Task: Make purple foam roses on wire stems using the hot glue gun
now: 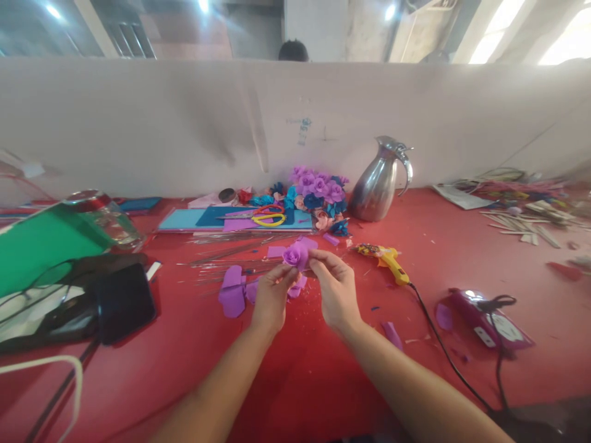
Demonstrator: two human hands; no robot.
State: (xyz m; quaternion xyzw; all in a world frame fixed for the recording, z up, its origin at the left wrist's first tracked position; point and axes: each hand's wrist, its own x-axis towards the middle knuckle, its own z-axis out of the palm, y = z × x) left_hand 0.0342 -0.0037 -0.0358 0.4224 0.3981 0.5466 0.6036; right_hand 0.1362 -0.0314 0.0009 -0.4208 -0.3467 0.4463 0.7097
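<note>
Between my two hands is a purple paper rose [292, 255], held up over the middle of the red table [295, 394]. My left hand [273, 294] pinches it low on its left side. At its right edge, the thumb and fingers of my right hand [336, 288] close on an outer petal. Cut purple paper petals [232, 292] lie on the table just left of my left hand, and a few more show behind the rose. Thin wires [217, 255] are spread behind them.
A yellow glue gun [390, 264] lies to the right, its cord running to a magenta power box [489, 320]. Behind are scissors [268, 215] on coloured paper sheets [180, 219], finished paper flowers [318, 187] and a steel jug [379, 181]. A black phone [124, 303] and glass jar [108, 218] stand left.
</note>
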